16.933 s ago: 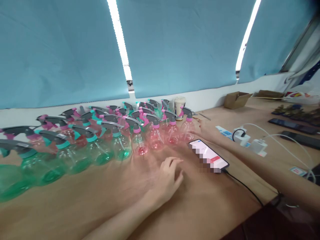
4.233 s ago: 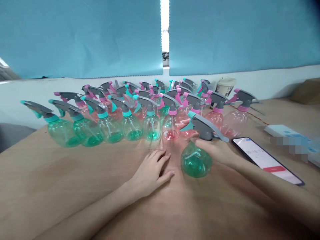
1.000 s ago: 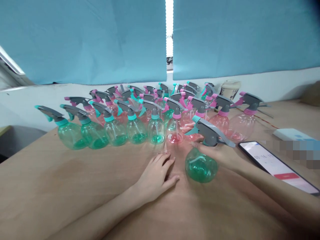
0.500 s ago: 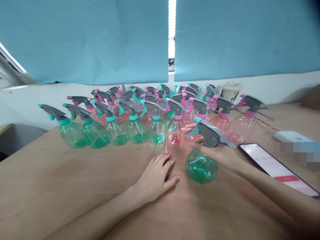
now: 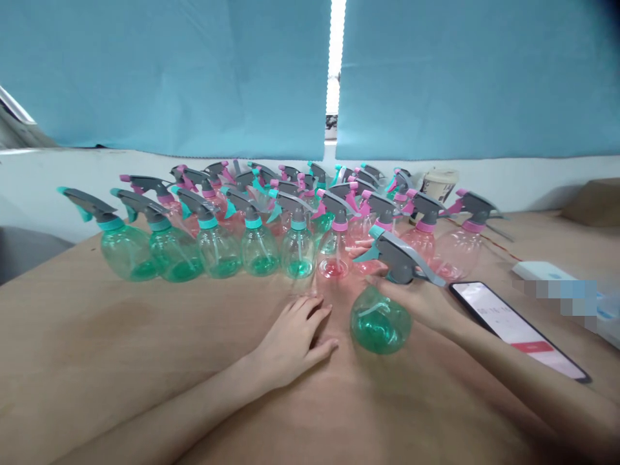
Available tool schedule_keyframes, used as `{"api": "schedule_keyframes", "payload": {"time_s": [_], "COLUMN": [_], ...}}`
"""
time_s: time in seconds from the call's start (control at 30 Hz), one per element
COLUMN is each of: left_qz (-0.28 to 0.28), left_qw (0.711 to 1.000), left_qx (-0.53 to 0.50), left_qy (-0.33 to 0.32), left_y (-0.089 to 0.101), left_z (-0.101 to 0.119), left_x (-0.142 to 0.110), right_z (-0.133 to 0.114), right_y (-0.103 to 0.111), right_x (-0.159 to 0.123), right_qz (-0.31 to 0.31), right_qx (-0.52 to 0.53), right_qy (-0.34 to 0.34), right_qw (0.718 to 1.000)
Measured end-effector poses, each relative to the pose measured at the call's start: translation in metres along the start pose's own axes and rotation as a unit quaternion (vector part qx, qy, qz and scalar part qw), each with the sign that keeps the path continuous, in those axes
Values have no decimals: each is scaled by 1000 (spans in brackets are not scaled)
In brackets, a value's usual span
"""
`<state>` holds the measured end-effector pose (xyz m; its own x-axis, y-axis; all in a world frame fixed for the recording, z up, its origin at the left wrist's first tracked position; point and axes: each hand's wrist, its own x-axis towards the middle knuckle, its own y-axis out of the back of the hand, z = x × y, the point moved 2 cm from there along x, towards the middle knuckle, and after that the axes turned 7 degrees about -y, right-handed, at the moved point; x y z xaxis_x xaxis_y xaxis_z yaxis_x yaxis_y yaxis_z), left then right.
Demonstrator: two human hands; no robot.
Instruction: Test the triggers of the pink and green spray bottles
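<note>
Currently, the right hand (image 5: 419,302) has its fingers closed around a green spray bottle (image 5: 378,321), just in front of the standing rows of spray bottles (image 5: 259,253) — the left hand (image 5: 290,342) lies open on the table (image 5: 121,336).

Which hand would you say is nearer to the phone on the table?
The right hand: it is just left of the phone, holding a green spray bottle. The left hand rests farther left.

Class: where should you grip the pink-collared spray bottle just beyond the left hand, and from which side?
Around its rounded body, from the front: the pink-collared spray bottle stands upright, and neighbouring bottles crowd its sides and back, so the side facing the left hand looks freest.
</note>
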<state>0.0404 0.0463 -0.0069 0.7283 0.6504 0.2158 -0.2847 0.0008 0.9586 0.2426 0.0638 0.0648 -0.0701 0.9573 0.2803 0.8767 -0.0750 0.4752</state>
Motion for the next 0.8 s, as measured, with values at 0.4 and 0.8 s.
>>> {"api": "schedule_keyframes", "payload": {"time_s": [0.4,0.8], "left_qz": [1,2], "left_qw": [1000,1000], "left_qx": [9,6], "left_qy": [-2,4], "left_y": [0,-1], "left_z": [-2,-3], "left_x": [1,2], "right_z": [-2,-2], "right_y": [2,2], "right_x": [0,2], "right_qz": [11,-8], "right_qx": [11,66], "right_qy": [-31,-14], "right_qw": [999,998]}}
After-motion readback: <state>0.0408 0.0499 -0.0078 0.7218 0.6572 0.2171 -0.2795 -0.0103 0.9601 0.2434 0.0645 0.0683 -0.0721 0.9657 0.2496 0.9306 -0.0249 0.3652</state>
